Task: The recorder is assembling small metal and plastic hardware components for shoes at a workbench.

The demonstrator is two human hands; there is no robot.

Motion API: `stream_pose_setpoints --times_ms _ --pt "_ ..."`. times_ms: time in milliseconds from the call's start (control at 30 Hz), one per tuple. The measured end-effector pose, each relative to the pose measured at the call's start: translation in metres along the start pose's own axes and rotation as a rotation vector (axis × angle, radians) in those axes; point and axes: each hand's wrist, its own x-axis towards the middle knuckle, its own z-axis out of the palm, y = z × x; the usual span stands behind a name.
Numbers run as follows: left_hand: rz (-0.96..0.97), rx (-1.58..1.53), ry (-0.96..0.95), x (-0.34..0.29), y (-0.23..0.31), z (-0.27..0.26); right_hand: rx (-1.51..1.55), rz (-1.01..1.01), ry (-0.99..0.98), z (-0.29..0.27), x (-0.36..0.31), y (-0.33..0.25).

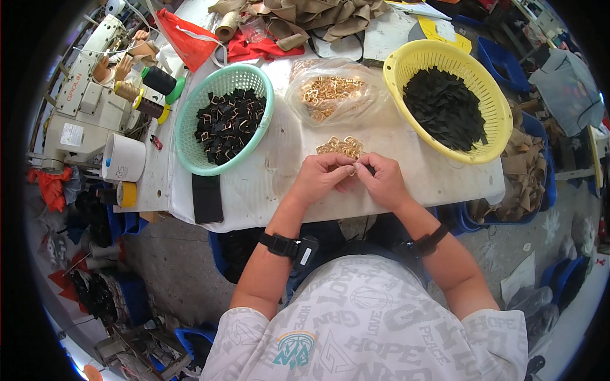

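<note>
Watched remotely through the head view. Both hands met just in from the table's near edge, the small work between their fingertips. The left hand [316, 180] had thumb and forefinger pinched on what I took for a gold ring [353, 171]. The right hand [385, 182] had thumb and forefinger pressed together, a black strip [370, 169] showing dark between them. How its other fingers lay, I couldn't tell.

Handling, my judgement: ring light, stiff, smooth enough to slip, hardly fragile; best pinched by one side bar, leaving its opening free. Strip light, soft, apt to fold; best gripped close behind its end.

Pointing: the fingertips hid most of both pieces, so I couldn't read the strip's long axis or which way the ring faced. Loose stock gave no rule: rings in the gold pile [342, 147], at twelve o'clock just beyond the hands, lay at mixed angles; the long, narrow strips in the yellow basket [500, 127], toward two o'clock, pointed every way.

At ten o'clock, the mint basket [183, 138] held black pieces with gold rings among them. Clear bag [375, 101] of gold rings farther out at twelve.
</note>
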Motion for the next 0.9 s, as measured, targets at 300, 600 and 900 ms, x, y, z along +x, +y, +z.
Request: stream_pose_setpoints --times_ms 300,600,900 --pt "0.006 -0.095 0.162 0.002 -0.002 0.003 0.090 0.000 0.061 0.003 -0.004 0.003" --pt "0.045 -0.018 0.095 0.002 0.001 0.002 -0.146 -0.183 0.052 0.001 -0.002 -0.006" --pt "-0.033 0.144 0.004 0.003 0.000 -0.006 -0.292 -0.337 -0.004 0.001 -0.001 -0.001"
